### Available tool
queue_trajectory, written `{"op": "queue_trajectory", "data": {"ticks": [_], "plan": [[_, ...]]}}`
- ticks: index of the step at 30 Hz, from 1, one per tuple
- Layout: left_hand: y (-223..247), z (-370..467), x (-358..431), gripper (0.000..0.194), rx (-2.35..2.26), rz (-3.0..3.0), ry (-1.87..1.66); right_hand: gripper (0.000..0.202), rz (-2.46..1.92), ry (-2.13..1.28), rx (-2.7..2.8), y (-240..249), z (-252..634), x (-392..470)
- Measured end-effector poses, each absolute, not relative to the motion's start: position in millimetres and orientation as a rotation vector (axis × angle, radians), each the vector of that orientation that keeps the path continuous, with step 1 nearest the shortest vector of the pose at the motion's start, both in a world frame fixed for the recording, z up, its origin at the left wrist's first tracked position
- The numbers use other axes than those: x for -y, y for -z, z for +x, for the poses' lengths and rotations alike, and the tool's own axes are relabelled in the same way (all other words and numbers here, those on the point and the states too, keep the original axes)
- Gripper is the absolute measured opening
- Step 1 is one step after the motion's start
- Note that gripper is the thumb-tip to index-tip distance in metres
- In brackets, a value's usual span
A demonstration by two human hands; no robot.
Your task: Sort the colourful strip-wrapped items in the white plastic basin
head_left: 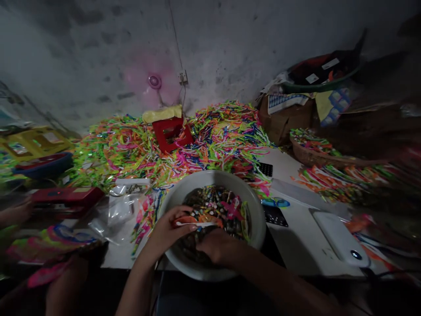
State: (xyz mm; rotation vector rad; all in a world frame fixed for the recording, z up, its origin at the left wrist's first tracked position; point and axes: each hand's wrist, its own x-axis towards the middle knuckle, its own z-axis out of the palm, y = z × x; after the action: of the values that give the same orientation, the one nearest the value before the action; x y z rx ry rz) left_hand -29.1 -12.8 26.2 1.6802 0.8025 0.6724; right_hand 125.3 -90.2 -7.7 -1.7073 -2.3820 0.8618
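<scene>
In the head view, a round pale basin (259,219) holds many small dark pieces with shiny, coloured ends (210,197). Over it, my left hand (169,228) pinches a thin, floppy orange-and-white strip (197,221) between thumb and fingers. My right hand (217,245) is low in the basin, close to the strip's right end. Its fingertips are hidden, so what they hold does not show. A pink star-shaped piece (233,207) and a yellow-green strip (245,219) lie in the basin's right side.
Heaped bright strips (226,127) cover the table's back around a red plastic stand (173,134). A pink fan (154,81) spins by the wall. On the right lie a white phone-like device (340,237) and a basket (305,151). Another person's hand (16,213) is beside a red machine (67,199).
</scene>
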Motion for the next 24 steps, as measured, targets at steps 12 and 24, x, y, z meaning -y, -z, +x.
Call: {"op": "queue_trajectory", "data": {"ticks": [12,24], "plan": [[-23.4,-30.1,8.1,0.026,-0.523,1.157,-0.92,0.011,-1.603,-0.422,1.584,-10.5,144.8,88.8],[-16.1,-8.2,11.6,0.027,-0.694,0.558,-0.938,0.011,-1.477,-0.642,1.295,-8.9,156.0,83.5]]}}
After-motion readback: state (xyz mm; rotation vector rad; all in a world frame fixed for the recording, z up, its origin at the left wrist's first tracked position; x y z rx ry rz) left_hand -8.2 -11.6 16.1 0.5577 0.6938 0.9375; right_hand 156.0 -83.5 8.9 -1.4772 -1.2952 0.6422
